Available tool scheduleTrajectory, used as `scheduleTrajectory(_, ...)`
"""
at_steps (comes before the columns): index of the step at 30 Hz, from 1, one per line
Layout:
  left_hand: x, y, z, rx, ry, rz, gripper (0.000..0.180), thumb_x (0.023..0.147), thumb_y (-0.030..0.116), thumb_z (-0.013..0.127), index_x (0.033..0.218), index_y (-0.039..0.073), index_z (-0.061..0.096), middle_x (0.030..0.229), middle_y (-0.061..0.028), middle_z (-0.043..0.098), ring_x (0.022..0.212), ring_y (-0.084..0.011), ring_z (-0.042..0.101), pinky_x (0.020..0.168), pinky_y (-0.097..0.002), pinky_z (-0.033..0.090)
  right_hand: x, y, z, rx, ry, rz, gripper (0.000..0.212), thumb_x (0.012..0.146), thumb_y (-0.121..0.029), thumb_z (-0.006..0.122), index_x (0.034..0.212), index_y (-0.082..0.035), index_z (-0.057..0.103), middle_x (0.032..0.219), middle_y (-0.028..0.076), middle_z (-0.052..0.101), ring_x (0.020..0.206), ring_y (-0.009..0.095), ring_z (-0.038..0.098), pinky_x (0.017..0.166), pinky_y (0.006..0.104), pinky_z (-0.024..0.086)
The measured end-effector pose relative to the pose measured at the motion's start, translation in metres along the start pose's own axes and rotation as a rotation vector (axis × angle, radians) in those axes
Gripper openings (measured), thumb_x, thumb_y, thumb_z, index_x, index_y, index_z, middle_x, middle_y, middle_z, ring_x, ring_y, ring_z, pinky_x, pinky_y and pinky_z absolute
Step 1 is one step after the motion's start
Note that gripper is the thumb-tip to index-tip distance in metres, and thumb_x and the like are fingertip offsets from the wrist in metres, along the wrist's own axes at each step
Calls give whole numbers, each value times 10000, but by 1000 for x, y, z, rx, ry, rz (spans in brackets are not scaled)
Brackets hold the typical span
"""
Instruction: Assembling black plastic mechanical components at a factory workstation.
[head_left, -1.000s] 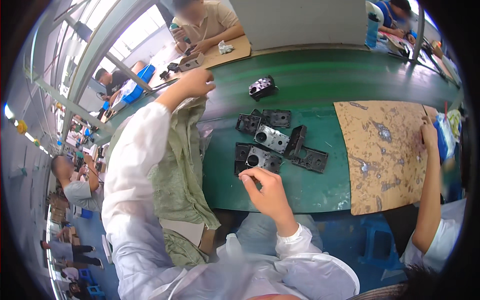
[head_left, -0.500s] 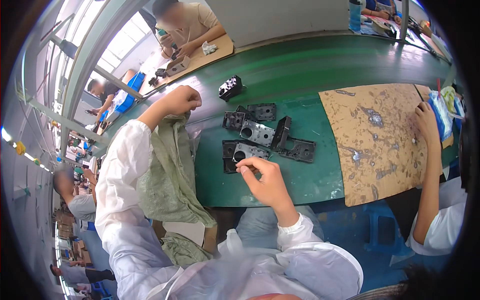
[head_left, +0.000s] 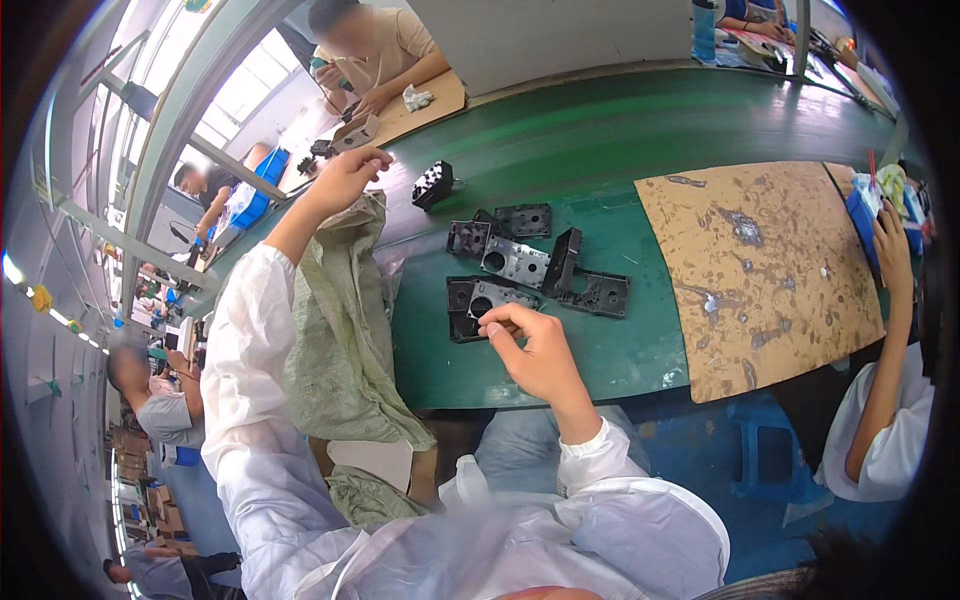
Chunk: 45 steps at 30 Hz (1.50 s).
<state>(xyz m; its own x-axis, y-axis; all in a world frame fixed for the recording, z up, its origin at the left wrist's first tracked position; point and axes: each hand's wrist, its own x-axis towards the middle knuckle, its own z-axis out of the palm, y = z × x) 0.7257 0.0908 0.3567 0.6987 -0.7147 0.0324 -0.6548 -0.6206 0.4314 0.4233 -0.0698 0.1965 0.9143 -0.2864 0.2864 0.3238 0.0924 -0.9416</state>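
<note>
My left hand (head_left: 350, 178) is raised over the top of a green woven sack (head_left: 345, 320), its loosely bent fingers pointing right and nothing visible in them. To its right, apart from it, a black box-shaped part with a white-speckled face (head_left: 433, 186) sits on the green belt. My right hand (head_left: 540, 355) hovers at the near edge of a black plastic housing with a round hole (head_left: 490, 298). Thumb and index fingertips come close together there; whatever they may pinch is too small to make out. Behind it lie several more black housings (head_left: 515, 262), one standing upright (head_left: 565, 262).
Stained cardboard (head_left: 760, 285) covers the bench on the right, where a neighbour's hand (head_left: 890, 240) reaches beside a blue bin. Across the belt a person (head_left: 375, 60) works at a tan board. A metal frame (head_left: 150, 110) rises on the left; a blue stool (head_left: 765, 450) stands below.
The speckled black part has shifted left along the belt. My left hand has moved up and slightly left, its fingers straightening. My right hand has hardly moved. The neighbour's hand has shifted right.
</note>
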Motion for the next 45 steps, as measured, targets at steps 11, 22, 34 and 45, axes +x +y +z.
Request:
scheduleTrajectory(11,18,-9,13,769,-399,143,203,821,166,665,940,11,718,932,-104,721,848,-300,635,793,-379,496,-3,-6,0,-10,-3,10,156,860,-39,589,964,20,689,835,90,721,705,140,623,657,232,481)
scheduleTrajectory(22,-99,51,15,89,-250,210,120,859,88,637,861,-12,703,764,-89,688,646,-239,572,680,-322,474,8,-1,23,-9,-11,38,144,861,-42,603,962,21,683,812,78,705,659,150,604,631,250,489)
scheduleTrajectory(34,-43,6,-10,434,179,268,175,865,137,602,947,18,700,987,-133,682,815,-318,625,760,-396,501,2,12,82,-38,-106,-35,127,834,1,606,929,30,683,808,90,712,676,143,621,625,248,485)
scheduleTrajectory(45,3,-20,18,826,-377,103,188,859,119,606,993,20,692,926,-113,705,798,-310,632,779,-391,496,3,2,60,-40,-38,-65,129,832,0,599,928,29,680,780,88,699,660,148,609,624,252,484)
